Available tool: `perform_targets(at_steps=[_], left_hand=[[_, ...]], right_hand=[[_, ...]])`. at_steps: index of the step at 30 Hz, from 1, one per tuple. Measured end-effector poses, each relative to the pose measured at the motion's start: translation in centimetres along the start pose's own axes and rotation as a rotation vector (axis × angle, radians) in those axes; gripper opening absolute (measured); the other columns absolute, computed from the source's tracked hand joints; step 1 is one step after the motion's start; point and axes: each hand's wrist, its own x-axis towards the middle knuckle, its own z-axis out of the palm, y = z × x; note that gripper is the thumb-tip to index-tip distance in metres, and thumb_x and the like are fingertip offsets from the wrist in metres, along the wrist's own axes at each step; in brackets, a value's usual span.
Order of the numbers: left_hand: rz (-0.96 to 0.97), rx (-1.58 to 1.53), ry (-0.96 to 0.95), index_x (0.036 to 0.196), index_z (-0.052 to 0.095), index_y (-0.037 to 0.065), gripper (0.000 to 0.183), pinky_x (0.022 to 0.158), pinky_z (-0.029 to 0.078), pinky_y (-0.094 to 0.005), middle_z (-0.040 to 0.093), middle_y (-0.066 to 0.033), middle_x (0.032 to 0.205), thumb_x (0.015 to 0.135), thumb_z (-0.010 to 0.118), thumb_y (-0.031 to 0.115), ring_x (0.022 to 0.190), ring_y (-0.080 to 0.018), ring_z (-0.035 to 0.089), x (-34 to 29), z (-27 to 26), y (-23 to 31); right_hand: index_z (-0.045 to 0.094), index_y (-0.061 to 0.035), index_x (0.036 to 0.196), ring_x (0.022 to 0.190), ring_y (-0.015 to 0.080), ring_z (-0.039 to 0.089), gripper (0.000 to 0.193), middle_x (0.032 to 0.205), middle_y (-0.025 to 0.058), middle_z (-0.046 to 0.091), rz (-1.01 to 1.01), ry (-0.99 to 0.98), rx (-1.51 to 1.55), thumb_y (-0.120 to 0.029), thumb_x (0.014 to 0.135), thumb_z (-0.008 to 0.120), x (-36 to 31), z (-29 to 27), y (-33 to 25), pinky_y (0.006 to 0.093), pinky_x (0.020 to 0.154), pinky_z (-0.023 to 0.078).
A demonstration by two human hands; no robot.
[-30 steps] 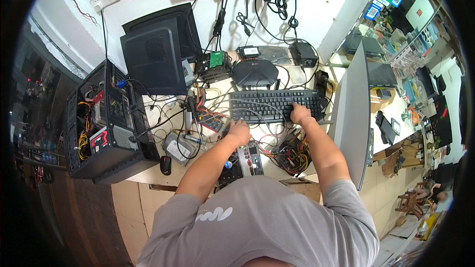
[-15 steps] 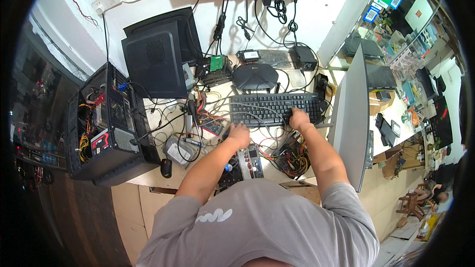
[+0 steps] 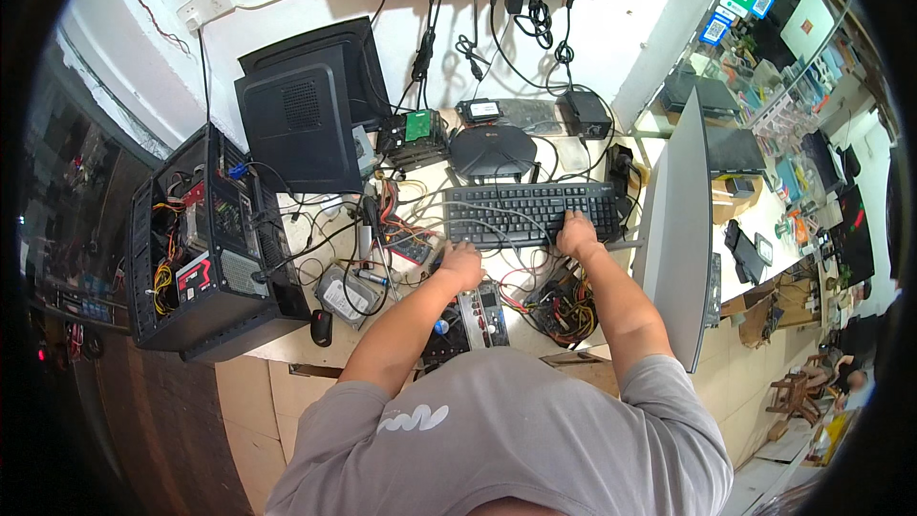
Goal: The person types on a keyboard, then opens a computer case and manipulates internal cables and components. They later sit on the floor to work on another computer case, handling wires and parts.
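Observation:
A black keyboard (image 3: 530,210) lies across the middle of a cluttered workbench. My right hand (image 3: 577,234) rests on its right part, fingers spread on the keys. My left hand (image 3: 461,265) sits at the keyboard's front left corner, fingers curled, beside a tangle of wires; whether it touches the keys is unclear. Under my forearms lies an exposed circuit board (image 3: 478,311) with coloured cables.
An open black computer case (image 3: 205,248) stands at the left, a black monitor back (image 3: 301,124) behind it. A hard drive (image 3: 346,294), a mouse (image 3: 322,328), a round black device (image 3: 492,148) and many cables crowd the bench. A grey panel (image 3: 680,229) stands upright at the right.
My left hand has shifted slightly right toward the keyboard's front left corner. My right hand stays on the keys.

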Motion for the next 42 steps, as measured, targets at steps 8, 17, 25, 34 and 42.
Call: perform_targets(at_steps=[8,17,25,34,42], left_hand=[[-0.009,-0.029,-0.030,0.132,0.050,0.002,0.053,0.114,0.017,-0.0546,0.040,-0.0162,0.144,0.090,0.054,0.036,0.138,-0.0325,0.030,-0.2,-0.5,0.0],[-0.001,-0.034,0.054,0.124,0.057,0.002,0.048,0.112,0.019,-0.0550,0.048,-0.0134,0.134,0.090,0.057,0.036,0.132,-0.0304,0.036,-0.1,0.5,-0.1],[-0.011,-0.035,-0.024,0.130,0.051,0.004,0.051,0.113,0.017,-0.0554,0.042,-0.0141,0.142,0.090,0.054,0.035,0.135,-0.0311,0.033,0.0,-0.1,-0.1],[0.001,-0.055,0.071,0.124,0.057,0.001,0.047,0.113,0.018,-0.0555,0.049,-0.0132,0.132,0.091,0.056,0.034,0.131,-0.0303,0.037,0.0,0.6,-0.1],[-0.009,-0.049,0.066,0.125,0.056,0.002,0.048,0.113,0.017,-0.0549,0.048,-0.0130,0.134,0.091,0.056,0.035,0.132,-0.0295,0.035,-0.1,0.5,0.0]], right_hand=[[0.044,-0.0016,0.133,0.131,0.0332,0.037,0.054,0.137,0.0152,0.044,0.067,-0.229,-0.099,-0.022,0.084,0.053,0.2,-1.8,-0.4,0.0489,0.109,0.030],[0.039,-0.0022,0.137,0.132,0.0330,0.036,0.058,0.139,0.0153,0.043,0.093,-0.227,-0.080,-0.022,0.085,0.053,1.1,-1.1,-0.2,0.0487,0.109,0.031],[0.040,0.0003,0.136,0.133,0.0320,0.035,0.055,0.141,0.0139,0.042,0.101,-0.252,-0.068,-0.022,0.086,0.050,1.2,-1.4,-0.2,0.0488,0.108,0.032],[0.039,0.0018,0.137,0.135,0.0300,0.032,0.055,0.143,0.0140,0.040,0.123,-0.295,-0.094,-0.020,0.087,0.048,1.6,-1.1,-0.4,0.0487,0.107,0.032],[0.040,0.0018,0.137,0.136,0.0297,0.032,0.056,0.143,0.0129,0.040,0.133,-0.235,-0.091,-0.022,0.088,0.049,1.1,-0.9,-0.5,0.0457,0.107,0.033]])
